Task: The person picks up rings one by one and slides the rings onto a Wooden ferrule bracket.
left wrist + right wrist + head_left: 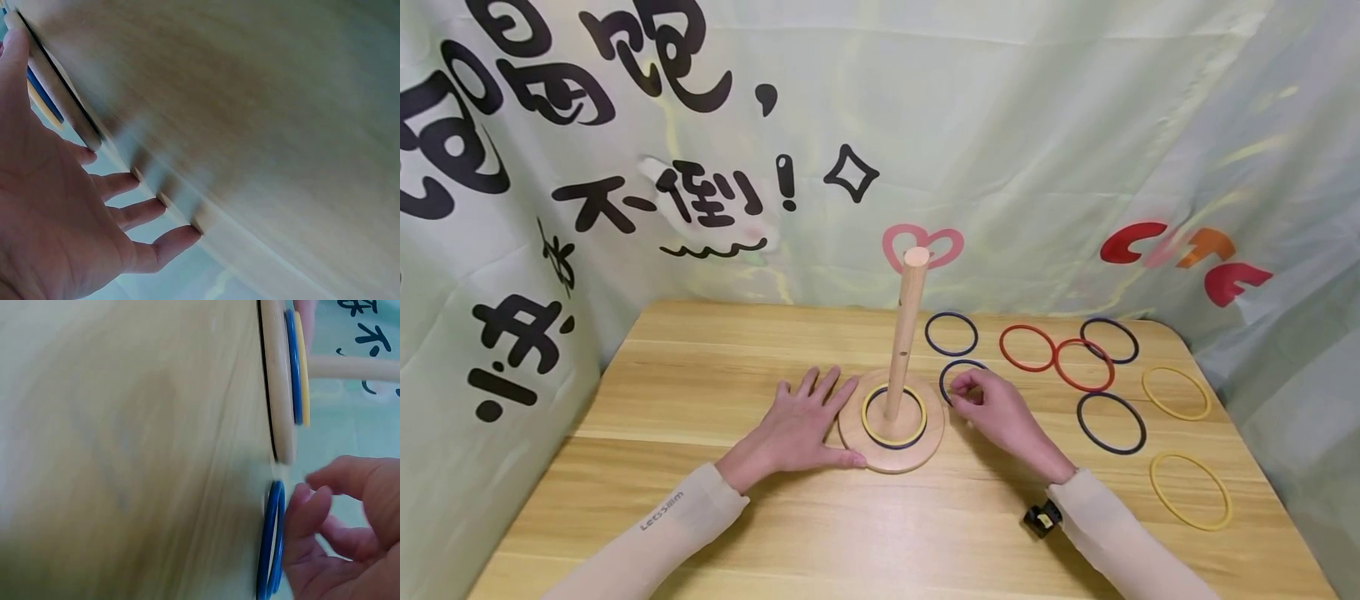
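A wooden peg [907, 325] stands upright on a round wooden base [928, 450]. Around its foot lie a yellow ring [865, 427] and, below it, a blue ring [297, 375]. My left hand [797, 429] has its fingers spread against the table at the base's left side, the thumb touching the base's edge. Right of the base, my right hand [996, 408] is over another blue ring [944, 379], which lies on the table and is partly hidden by the fingers. In the right wrist view its fingers are loosely bent beside the ring, with nothing visible between thumb and fingertips.
Farther right on the wooden table [700, 375] lie more flat rings: a blue one [951, 354] behind, overlapping red rings [1027, 369], further blue ones [1112, 452] and yellow ones [1191, 527]. A printed cloth [1037, 167] hangs behind the table.
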Motion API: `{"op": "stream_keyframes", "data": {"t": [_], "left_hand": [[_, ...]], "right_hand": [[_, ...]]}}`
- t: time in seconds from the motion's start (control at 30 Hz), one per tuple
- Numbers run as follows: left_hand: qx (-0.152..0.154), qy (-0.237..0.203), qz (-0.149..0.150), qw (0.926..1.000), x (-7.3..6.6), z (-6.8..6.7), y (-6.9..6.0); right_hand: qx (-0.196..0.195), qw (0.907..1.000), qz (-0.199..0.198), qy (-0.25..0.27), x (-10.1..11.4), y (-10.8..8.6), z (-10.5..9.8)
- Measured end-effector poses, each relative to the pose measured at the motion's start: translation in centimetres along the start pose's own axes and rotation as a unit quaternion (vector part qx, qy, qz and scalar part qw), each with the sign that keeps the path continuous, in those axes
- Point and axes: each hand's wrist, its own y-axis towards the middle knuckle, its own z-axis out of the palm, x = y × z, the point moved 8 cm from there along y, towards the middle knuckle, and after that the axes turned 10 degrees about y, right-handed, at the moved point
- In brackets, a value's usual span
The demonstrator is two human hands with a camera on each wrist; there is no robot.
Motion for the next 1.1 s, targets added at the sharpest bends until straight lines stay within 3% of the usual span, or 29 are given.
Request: {"op": "stream_keyframes", "data": {"t": [0.37,0.67,0.83,1.1], "left_hand": [[-0.001,0.001,0.001,1.0,-0.1,0.0,0.1],[0.009,-0.004,-0.003,1.0,-0.2,0.0,0.0],[0.008,-0.008,-0.002,0.9999,-0.2,0.1,0.0],[0.005,-0.005,-0.004,1.0,-0.1,0.1,0.0]], "right_hand": [[0.044,0.9945,0.019,-0.093,-1.2,-0.9,-1.2],[0.059,0.9874,-0.011,-0.147,-0.7,-2.1,-1.2],[0.044,0.9897,-0.037,-0.131,0.2,-3.1,-1.6],[-0.03,0.9862,-0.121,-0.109,2.8,-4.8,-3.0]]}}
